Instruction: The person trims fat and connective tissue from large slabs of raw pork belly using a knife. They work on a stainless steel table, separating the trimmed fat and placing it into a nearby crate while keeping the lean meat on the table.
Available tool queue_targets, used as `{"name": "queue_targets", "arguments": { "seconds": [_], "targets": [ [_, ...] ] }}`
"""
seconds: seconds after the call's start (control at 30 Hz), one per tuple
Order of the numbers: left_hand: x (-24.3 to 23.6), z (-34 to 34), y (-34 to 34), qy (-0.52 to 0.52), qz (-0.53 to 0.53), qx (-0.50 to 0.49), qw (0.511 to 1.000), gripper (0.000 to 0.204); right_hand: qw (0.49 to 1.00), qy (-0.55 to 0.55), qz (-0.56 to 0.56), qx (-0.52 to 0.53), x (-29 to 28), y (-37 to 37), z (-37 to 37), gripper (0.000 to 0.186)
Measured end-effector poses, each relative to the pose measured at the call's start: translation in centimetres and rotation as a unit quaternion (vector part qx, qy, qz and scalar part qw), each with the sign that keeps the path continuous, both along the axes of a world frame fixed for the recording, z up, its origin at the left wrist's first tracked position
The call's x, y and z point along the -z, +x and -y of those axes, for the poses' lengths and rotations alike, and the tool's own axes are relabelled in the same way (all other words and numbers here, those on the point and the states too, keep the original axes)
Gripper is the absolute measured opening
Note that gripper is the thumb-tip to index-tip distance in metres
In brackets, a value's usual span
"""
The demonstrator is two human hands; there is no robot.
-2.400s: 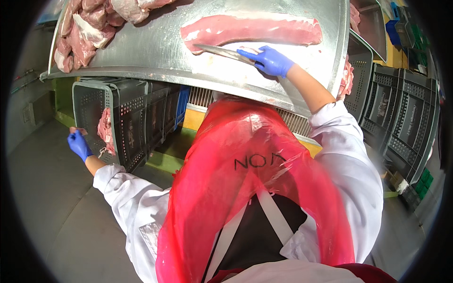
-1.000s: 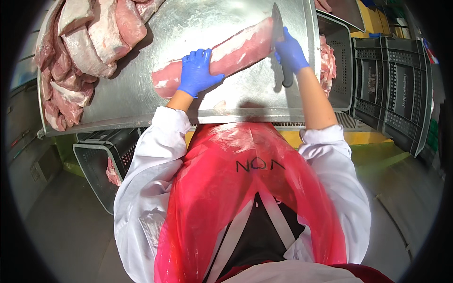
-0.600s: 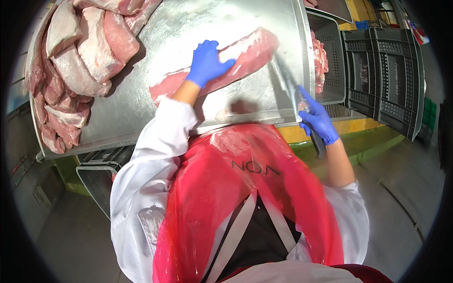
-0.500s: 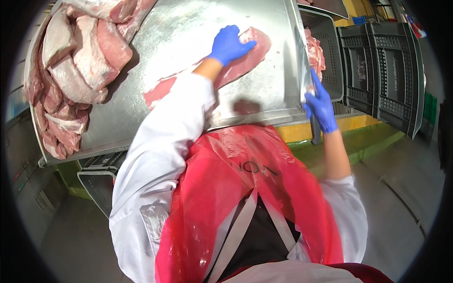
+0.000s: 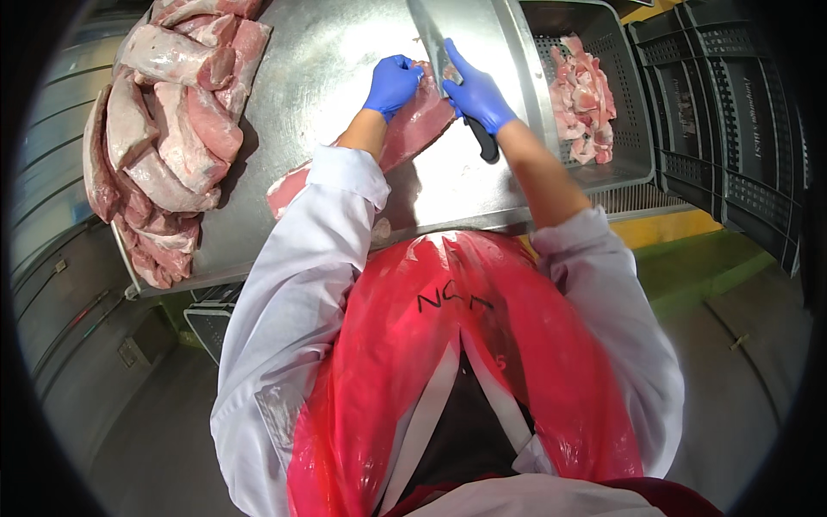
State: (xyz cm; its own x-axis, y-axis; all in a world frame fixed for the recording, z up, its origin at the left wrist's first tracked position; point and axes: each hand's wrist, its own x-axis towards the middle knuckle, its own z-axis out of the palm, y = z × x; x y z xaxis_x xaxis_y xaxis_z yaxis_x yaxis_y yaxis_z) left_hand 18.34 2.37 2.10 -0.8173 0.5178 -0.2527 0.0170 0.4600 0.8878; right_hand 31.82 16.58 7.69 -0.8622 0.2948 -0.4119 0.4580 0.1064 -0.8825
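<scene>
A long pink strip of raw meat [image 5: 405,138] lies slantwise on the steel table [image 5: 336,60]. My left hand [image 5: 392,84], in a blue glove, presses down on the strip's far end. My right hand [image 5: 476,92], also gloved in blue, grips a knife [image 5: 448,73] with a black handle. Its blade stands on the meat right beside my left fingers. My left sleeve hides the middle of the strip.
A heap of large raw meat slabs [image 5: 164,129] fills the table's left side. To the right a grey crate [image 5: 603,155] holds cut meat pieces [image 5: 584,95]. Dark empty crates [image 5: 732,129] stand further right. Grey floor lies below and to both sides.
My right hand has swung the knife from the table's right edge back onto the meat. My left hand has stayed on the strip's far end.
</scene>
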Motion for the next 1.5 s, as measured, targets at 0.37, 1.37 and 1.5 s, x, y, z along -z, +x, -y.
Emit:
{"name": "queue_targets", "arguments": {
  "seconds": [0.37,1.37,1.5],
  "targets": [
    [-2.2,-1.6,1.4,-0.129,-0.190,0.067,0.971,0.023,0.984,-0.080,0.058,-0.151,1.2,1.6,-3.0,0.072],
    [-4.3,-6.0,-7.9,-0.046,-0.086,0.334,0.938,0.023,0.985,-0.168,0.008,0.026,0.8,5.1,11.1,0.079],
    [-4.8,-6.3,-8.1,-0.022,-0.114,0.331,0.936,0.025,0.976,-0.207,-0.015,0.063,2.1,2.5,12.2,0.080]
  ]
}}
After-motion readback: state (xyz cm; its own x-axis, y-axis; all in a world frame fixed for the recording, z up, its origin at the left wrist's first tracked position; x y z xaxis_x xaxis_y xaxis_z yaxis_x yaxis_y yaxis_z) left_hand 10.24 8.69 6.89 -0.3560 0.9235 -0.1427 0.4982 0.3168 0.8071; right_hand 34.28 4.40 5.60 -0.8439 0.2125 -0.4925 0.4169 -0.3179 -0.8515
